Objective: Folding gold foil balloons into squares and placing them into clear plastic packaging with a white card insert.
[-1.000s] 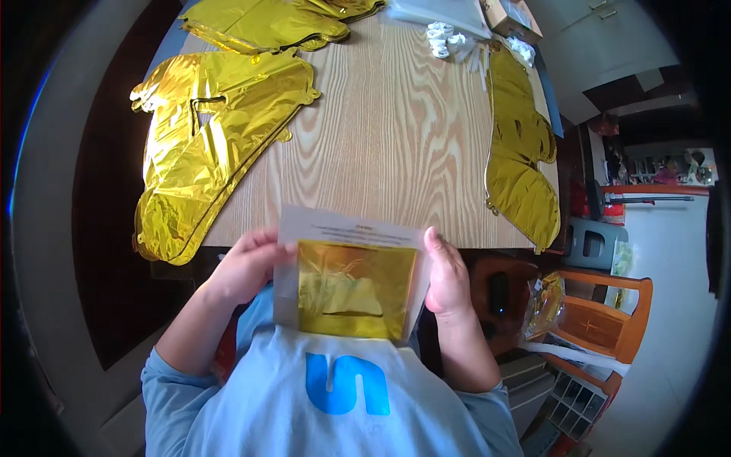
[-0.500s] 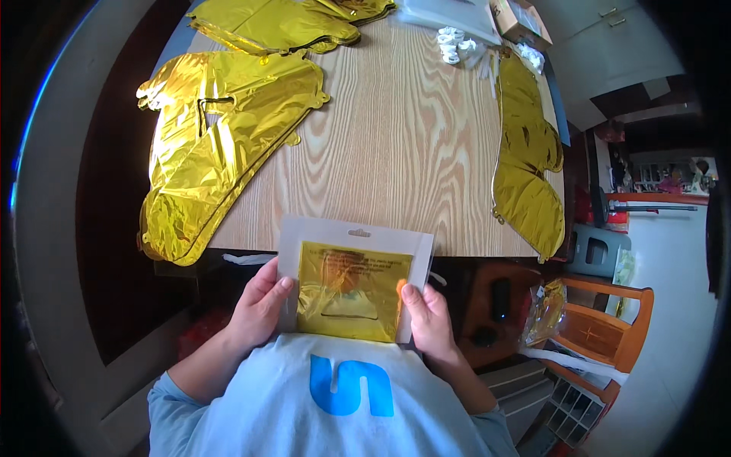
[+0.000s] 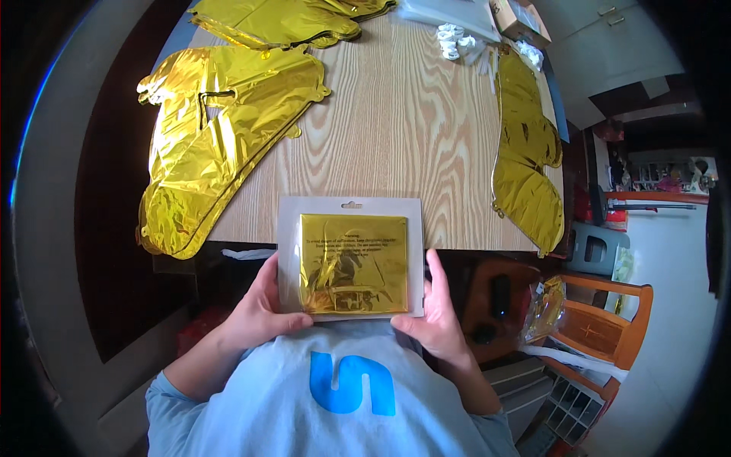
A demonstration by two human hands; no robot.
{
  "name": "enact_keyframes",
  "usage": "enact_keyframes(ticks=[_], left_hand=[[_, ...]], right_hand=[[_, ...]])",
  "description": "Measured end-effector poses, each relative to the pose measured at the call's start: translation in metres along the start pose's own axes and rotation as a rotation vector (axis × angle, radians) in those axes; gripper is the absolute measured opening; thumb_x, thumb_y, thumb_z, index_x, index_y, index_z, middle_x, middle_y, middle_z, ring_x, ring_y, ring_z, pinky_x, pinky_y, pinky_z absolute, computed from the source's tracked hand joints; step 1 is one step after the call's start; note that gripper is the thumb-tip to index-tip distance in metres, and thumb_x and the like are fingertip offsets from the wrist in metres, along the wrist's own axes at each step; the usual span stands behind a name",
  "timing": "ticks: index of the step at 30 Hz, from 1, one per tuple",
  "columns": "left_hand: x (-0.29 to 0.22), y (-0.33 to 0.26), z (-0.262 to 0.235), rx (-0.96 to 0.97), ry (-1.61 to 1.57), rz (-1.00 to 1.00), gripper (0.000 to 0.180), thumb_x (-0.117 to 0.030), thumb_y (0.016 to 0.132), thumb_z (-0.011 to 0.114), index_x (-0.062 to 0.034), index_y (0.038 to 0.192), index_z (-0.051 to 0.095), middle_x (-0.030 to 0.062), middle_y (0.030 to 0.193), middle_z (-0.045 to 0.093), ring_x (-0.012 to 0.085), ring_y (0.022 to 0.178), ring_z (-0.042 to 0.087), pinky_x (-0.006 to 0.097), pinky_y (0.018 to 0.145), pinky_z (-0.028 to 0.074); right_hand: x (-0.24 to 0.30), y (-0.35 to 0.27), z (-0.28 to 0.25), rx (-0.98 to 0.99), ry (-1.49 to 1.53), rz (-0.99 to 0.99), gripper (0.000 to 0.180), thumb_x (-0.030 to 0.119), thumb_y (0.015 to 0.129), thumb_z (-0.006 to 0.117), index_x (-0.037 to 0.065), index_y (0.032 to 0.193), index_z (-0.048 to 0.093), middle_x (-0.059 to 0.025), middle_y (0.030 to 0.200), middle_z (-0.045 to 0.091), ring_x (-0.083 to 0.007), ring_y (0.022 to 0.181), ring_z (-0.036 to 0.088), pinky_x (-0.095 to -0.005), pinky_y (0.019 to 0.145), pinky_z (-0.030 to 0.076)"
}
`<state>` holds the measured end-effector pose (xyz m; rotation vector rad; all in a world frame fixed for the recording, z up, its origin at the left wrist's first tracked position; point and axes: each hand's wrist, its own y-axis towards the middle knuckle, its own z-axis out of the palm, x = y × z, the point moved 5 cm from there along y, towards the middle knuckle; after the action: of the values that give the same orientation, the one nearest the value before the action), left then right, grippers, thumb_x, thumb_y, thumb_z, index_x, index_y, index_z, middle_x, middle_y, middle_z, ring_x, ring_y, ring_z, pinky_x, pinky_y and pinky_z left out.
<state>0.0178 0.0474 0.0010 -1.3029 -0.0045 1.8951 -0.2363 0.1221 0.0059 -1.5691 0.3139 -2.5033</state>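
Observation:
Between my two hands is a flat foil balloon packet [image 3: 353,263], a folded gold foil square with small dark print on a pale grey card with a hang hole at the top. My left hand [image 3: 266,311] grips its lower left corner, thumb along the bottom edge and fingers at the side, partly hidden. The lower right corner is held by my right hand [image 3: 435,316], with the thumb near the bottom edge and the other fingers up along the side. The packet's upper part overlaps the near edge of the wood-grain table [image 3: 381,129].
Flat gold foil balloons lie on the table at the left [image 3: 244,137], far left [image 3: 278,21] and right [image 3: 528,145]. Rolled white ribbons [image 3: 449,42], clear plastic bags [image 3: 445,14] and a cardboard box [image 3: 521,21] sit at the back right. A wooden chair [image 3: 601,327] stands at the right.
The packet has moved up and away from my body and now lies straighter, its print clearer. Both hands have slid from its sides down to the lower corners.

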Motion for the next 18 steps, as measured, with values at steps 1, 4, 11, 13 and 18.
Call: enact_keyframes(ticks=[1, 4, 11, 13, 18], left_hand=[[0.001, -0.003, 0.001, -0.006, 0.042, 0.020, 0.119, 0.012, 0.078, 0.079, -0.0096, 0.163, -0.003, 0.0143, 0.159, 0.029, 0.0254, 0.147, 0.035, 0.043, 0.120, 0.031], [0.004, -0.012, 0.004, -0.013, 0.190, 0.071, 0.135, 0.014, 0.078, 0.077, -0.0195, 0.159, -0.025, 0.0173, 0.162, 0.022, 0.0276, 0.148, 0.031, 0.044, 0.120, 0.031], [-0.001, -0.008, 0.001, 0.029, 0.638, 0.181, 0.128, 0.014, 0.080, 0.074, -0.0189, 0.161, -0.018, 0.0172, 0.161, 0.025, 0.0250, 0.144, 0.037, 0.041, 0.117, 0.036], [-0.007, 0.002, 0.009, -0.011, 0.411, 0.170, 0.112, 0.014, 0.082, 0.072, -0.0117, 0.165, 0.000, 0.0122, 0.160, 0.031, 0.0194, 0.140, 0.043, 0.034, 0.115, 0.038], [-0.009, 0.026, 0.003, -0.080, 0.337, 0.288, 0.097, 0.012, 0.087, 0.070, -0.0082, 0.163, 0.014, 0.0081, 0.160, 0.034, 0.0167, 0.146, 0.035, 0.034, 0.117, 0.036]], right_hand=[[-0.001, -0.002, 0.000, 0.005, -0.059, 0.016, 0.105, -0.006, 0.088, 0.071, 0.006, 0.163, -0.002, -0.0186, 0.152, 0.040, -0.0223, 0.138, 0.044, -0.0373, 0.115, 0.037], [-0.004, -0.006, -0.002, 0.011, -0.222, 0.041, 0.107, -0.010, 0.086, 0.069, 0.008, 0.163, -0.003, -0.0183, 0.159, 0.033, -0.0228, 0.144, 0.038, -0.0367, 0.117, 0.034], [-0.011, -0.006, -0.006, 0.021, -0.476, -0.013, 0.100, -0.009, 0.084, 0.073, 0.003, 0.163, 0.011, -0.0185, 0.162, 0.032, -0.0233, 0.145, 0.038, -0.0357, 0.116, 0.035], [-0.013, -0.001, -0.011, 0.004, -0.530, -0.065, 0.098, -0.008, 0.084, 0.074, 0.002, 0.162, 0.016, -0.0186, 0.160, 0.035, -0.0228, 0.144, 0.040, -0.0357, 0.116, 0.037], [-0.004, 0.019, -0.020, -0.028, -0.556, -0.242, 0.093, -0.005, 0.084, 0.077, 0.001, 0.160, 0.023, -0.0180, 0.155, 0.044, -0.0213, 0.139, 0.048, -0.0345, 0.113, 0.040]])
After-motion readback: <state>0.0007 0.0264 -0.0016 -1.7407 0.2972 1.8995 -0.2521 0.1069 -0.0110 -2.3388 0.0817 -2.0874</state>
